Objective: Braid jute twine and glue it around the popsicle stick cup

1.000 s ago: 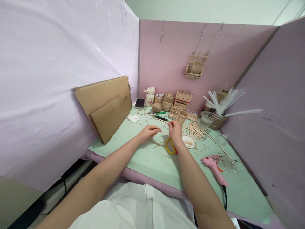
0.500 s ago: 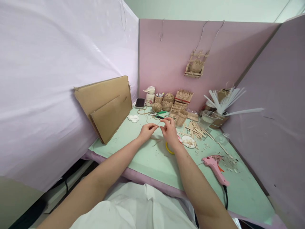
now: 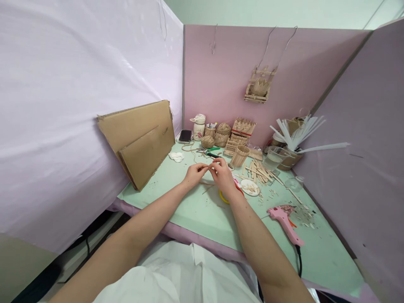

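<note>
My left hand (image 3: 195, 173) and my right hand (image 3: 221, 175) meet fingertip to fingertip above the green table (image 3: 189, 210). Both pinch a thin piece of jute twine (image 3: 209, 168) held between them. More loose twine (image 3: 206, 184) lies on the table under the hands. Yellow-handled scissors (image 3: 223, 196) rest just below my right wrist, partly hidden by it. A small white dish of wood bits (image 3: 250, 187) sits to the right of my right hand.
Cardboard sheets (image 3: 142, 139) lean on the left wall. Twine balls (image 3: 207, 142), a jar (image 3: 198, 127), a phone (image 3: 185, 136) and stick baskets (image 3: 240, 155) crowd the back. Loose wooden sticks (image 3: 260, 172), a plastic cup (image 3: 273, 158) and a pink glue gun (image 3: 285, 223) lie right.
My right hand has moved left toward my left hand, so the fingertips now touch around the twine. The left hand has hardly shifted.
</note>
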A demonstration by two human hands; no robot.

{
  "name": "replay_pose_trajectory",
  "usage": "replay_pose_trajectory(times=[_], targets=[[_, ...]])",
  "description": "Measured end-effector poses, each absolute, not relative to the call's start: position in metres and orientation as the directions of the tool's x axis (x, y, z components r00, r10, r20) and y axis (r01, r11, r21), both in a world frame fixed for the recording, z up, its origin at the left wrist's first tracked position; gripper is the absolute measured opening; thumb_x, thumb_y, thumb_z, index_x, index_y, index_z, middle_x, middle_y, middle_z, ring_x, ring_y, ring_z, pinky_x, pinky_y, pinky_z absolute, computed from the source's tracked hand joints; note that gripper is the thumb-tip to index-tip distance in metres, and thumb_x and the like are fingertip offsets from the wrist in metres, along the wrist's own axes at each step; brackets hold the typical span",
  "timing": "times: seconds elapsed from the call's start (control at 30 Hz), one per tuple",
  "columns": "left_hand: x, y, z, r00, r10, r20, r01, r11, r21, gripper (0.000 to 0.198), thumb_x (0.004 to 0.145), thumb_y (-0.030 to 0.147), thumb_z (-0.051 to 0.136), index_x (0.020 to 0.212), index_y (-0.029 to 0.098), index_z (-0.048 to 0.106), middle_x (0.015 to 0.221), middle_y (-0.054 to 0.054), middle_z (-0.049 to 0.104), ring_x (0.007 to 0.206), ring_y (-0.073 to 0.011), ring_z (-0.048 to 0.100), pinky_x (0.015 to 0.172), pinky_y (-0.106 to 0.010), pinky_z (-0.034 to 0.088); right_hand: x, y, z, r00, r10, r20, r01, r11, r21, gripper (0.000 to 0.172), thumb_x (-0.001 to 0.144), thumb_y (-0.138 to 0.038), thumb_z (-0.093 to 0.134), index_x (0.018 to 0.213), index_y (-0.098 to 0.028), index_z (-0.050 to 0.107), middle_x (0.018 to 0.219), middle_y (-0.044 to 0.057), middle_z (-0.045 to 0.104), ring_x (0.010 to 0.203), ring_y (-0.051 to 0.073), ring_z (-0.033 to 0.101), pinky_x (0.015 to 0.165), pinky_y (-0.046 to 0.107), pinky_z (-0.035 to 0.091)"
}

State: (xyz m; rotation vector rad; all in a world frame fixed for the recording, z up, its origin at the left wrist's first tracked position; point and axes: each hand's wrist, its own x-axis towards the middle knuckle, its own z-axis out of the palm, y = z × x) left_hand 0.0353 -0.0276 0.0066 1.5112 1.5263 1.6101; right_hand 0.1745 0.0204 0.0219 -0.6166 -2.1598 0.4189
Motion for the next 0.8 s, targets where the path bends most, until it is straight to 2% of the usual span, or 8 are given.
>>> replay_pose_trajectory(times=[0.13, 0.27, 0.37, 0.43, 0.57, 0.8], targets=[[0.037, -0.029, 0.012, -0.309, 0.892, 0.332, 0.241, -0.264, 0.934, 0.024, 0.072, 0.032, 0.059, 0.080, 0.013, 0.070, 0.071, -0.003, 0.066, 0.065, -0.0123, 0.053, 0.062, -0.025, 0.041, 0.170, 0.021, 0.024, -0.447, 0.679, 0.582, 0.148, 0.698, -0.701, 0.014, 0.082, -0.031, 0.051, 0.081, -0.020, 0.058, 0.100, 0.006, 0.051, 0.074, 0.014, 0.053, 0.065, 0.028, 0.044], [0.039, -0.032, 0.019, -0.321, 0.905, 0.281, 0.172, -0.236, 0.957, 0.025, 0.070, 0.034, 0.061, 0.079, 0.012, 0.070, 0.060, 0.000, 0.058, 0.057, -0.0099, 0.044, 0.055, -0.024, 0.036, 0.164, 0.023, 0.022, -0.386, 0.832, 0.397, 0.011, 0.435, -0.901, 0.020, 0.073, -0.040, 0.058, 0.078, -0.020, 0.058, 0.087, 0.003, 0.054, 0.074, 0.014, 0.051, 0.059, 0.024, 0.041], [0.039, -0.033, 0.020, -0.319, 0.911, 0.262, 0.146, -0.225, 0.963, 0.027, 0.070, 0.035, 0.062, 0.080, 0.012, 0.070, 0.058, 0.001, 0.056, 0.055, -0.0092, 0.041, 0.053, -0.024, 0.033, 0.160, 0.023, 0.019, -0.395, 0.892, 0.219, -0.091, 0.199, -0.976, 0.025, 0.067, -0.042, 0.062, 0.077, -0.021, 0.056, 0.078, 0.000, 0.053, 0.068, 0.012, 0.047, 0.053, 0.021, 0.036], [0.040, -0.033, 0.020, -0.318, 0.914, 0.252, 0.134, -0.220, 0.966, 0.028, 0.070, 0.036, 0.063, 0.081, 0.012, 0.071, 0.058, 0.001, 0.055, 0.054, -0.0090, 0.040, 0.053, -0.024, 0.033, 0.159, 0.022, 0.018, -0.387, 0.908, 0.157, -0.117, 0.121, -0.986, 0.026, 0.065, -0.043, 0.064, 0.077, -0.021, 0.056, 0.075, -0.001, 0.052, 0.066, 0.011, 0.045, 0.051, 0.020, 0.034], [0.039, -0.032, 0.017, -0.309, 0.921, 0.237, 0.133, -0.205, 0.970, 0.030, 0.069, 0.036, 0.063, 0.083, 0.012, 0.072, 0.058, 0.001, 0.057, 0.054, -0.0092, 0.041, 0.053, -0.024, 0.033, 0.159, 0.023, 0.017, -0.344, 0.927, 0.153, -0.067, 0.138, -0.988, 0.028, 0.065, -0.046, 0.061, 0.076, -0.020, 0.058, 0.070, -0.001, 0.055, 0.064, 0.012, 0.046, 0.051, 0.021, 0.034], [0.038, -0.031, 0.015, -0.309, 0.920, 0.243, 0.148, -0.206, 0.967, 0.030, 0.070, 0.033, 0.062, 0.089, 0.013, 0.072, 0.079, -0.006, 0.069, 0.067, -0.0130, 0.053, 0.061, -0.026, 0.040, 0.161, 0.021, 0.020, -0.281, 0.906, 0.317, 0.069, 0.349, -0.935, 0.022, 0.068, -0.040, 0.059, 0.073, -0.018, 0.060, 0.068, 0.001, 0.059, 0.064, 0.014, 0.050, 0.061, 0.026, 0.040]])
